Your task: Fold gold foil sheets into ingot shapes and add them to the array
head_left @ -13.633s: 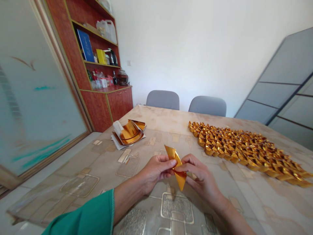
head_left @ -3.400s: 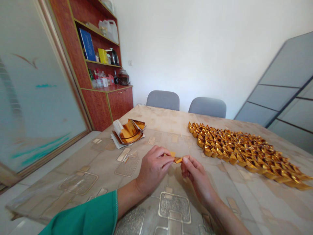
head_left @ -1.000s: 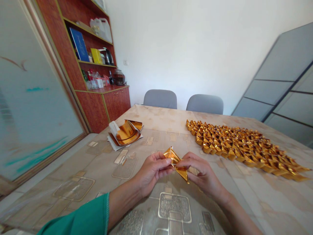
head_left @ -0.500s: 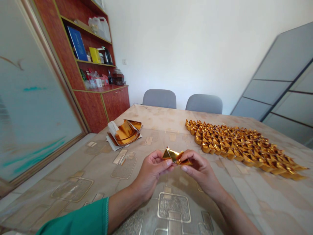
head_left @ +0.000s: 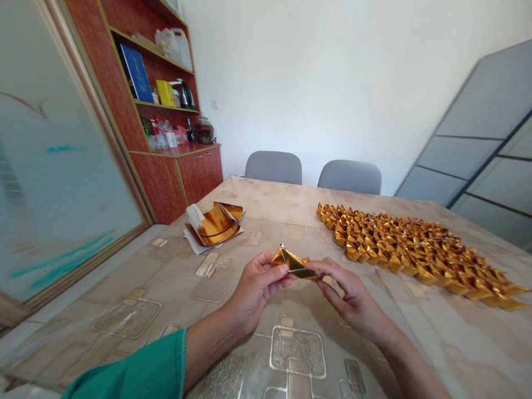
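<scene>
Both hands hold a small folded piece of gold foil paper (head_left: 292, 262) just above the table, in the middle of the view. My left hand (head_left: 254, 288) pinches its left end between thumb and fingers. My right hand (head_left: 348, 296) pinches its right end. The piece lies nearly level, with a pointed peak at its left. A green sleeve covers my left forearm.
Several finished gold paper ingots (head_left: 411, 249) lie in rows on the right of the table (head_left: 137, 288). A stack of gold foil sheets (head_left: 216, 224) sits at the left back. Two grey chairs (head_left: 313, 172) stand behind the table, a red cabinet (head_left: 166, 138) at the left.
The gold piece has been turned from a slanted hold to nearly level and looks more compact. Both hands stay pinched on it at about the same spot.
</scene>
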A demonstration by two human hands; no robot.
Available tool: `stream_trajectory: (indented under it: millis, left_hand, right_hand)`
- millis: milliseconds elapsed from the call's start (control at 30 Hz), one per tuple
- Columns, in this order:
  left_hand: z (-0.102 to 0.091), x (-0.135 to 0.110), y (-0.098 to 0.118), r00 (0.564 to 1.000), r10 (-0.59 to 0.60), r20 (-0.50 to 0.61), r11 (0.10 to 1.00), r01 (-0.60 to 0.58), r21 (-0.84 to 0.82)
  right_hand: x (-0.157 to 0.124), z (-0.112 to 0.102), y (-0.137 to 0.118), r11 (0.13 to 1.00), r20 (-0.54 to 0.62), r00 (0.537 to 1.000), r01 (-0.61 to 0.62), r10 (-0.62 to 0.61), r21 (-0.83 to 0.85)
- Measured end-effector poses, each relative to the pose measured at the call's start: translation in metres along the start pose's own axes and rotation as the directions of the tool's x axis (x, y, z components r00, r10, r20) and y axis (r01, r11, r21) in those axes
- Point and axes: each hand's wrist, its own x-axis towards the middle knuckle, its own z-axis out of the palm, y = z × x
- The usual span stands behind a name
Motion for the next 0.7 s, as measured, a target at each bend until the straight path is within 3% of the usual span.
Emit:
stream_trajectory:
  millis: [167,367,500,600,700]
  left_hand:
    - [-0.002,0.003,0.0,0.997,-0.069,0.026,0.998,0.07,-0.012]
    - [0.0,0.0,-0.002,0.994,-0.093,0.061,0.994,0.09,0.056]
    - [0.002,-0.004,-0.005,0.996,-0.041,0.074,0.989,0.031,0.142]
    - [0.003,-0.004,-0.009,0.995,0.062,0.084,0.972,-0.079,0.221]
    - [0.002,-0.003,-0.013,0.992,0.102,0.081,0.959,-0.119,0.258]
  right_hand:
    - [0.002,-0.002,-0.002,0.999,0.019,1.0,0.021,-0.02,-0.047]
    - [0.003,-0.001,-0.002,0.998,-0.009,0.999,0.049,-0.049,0.034]
    - [0.006,0.007,-0.002,0.994,-0.122,0.989,-0.079,0.088,0.075]
    - [0.007,0.016,-0.001,0.971,-0.215,0.953,-0.184,0.214,0.152]
    - [0.007,0.025,0.001,0.933,-0.233,0.922,-0.246,0.309,0.264]
